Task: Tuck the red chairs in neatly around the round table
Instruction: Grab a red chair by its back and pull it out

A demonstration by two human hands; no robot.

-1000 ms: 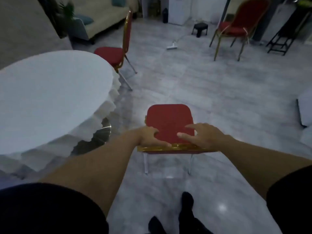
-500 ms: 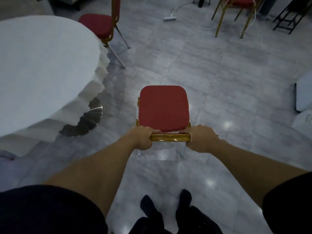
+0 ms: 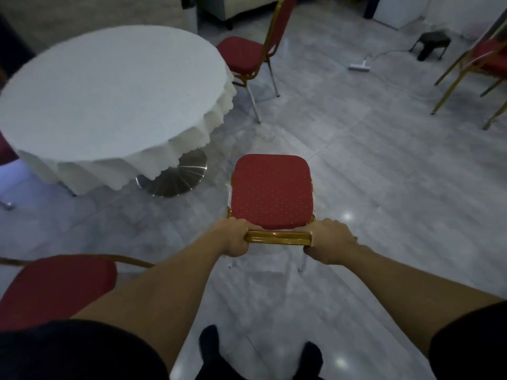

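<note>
A red chair point(image 3: 271, 193) with a gold frame stands on the floor just in front of me, its seat pointing away. My left hand point(image 3: 233, 237) and my right hand point(image 3: 329, 241) both grip the gold top rail of its backrest. The round table point(image 3: 109, 94) under a white cloth stands to the upper left, a short gap from the chair's seat. A second red chair point(image 3: 247, 54) sits at the table's far right side. A third red chair point(image 3: 55, 289) is at my lower left, partly behind my left arm.
Another red chair point(image 3: 485, 61) stands far right on the marble floor. A small dark stool point(image 3: 432, 42) and a white power strip point(image 3: 358, 67) with its cable lie beyond. A sliver of red point(image 3: 5, 152) shows at the left edge. The table's metal base point(image 3: 178, 174) is exposed.
My view has swung left and pulled back, so the whole table and a chair at lower left now show. Both hands went from resting on the backrest to gripping its rail.
</note>
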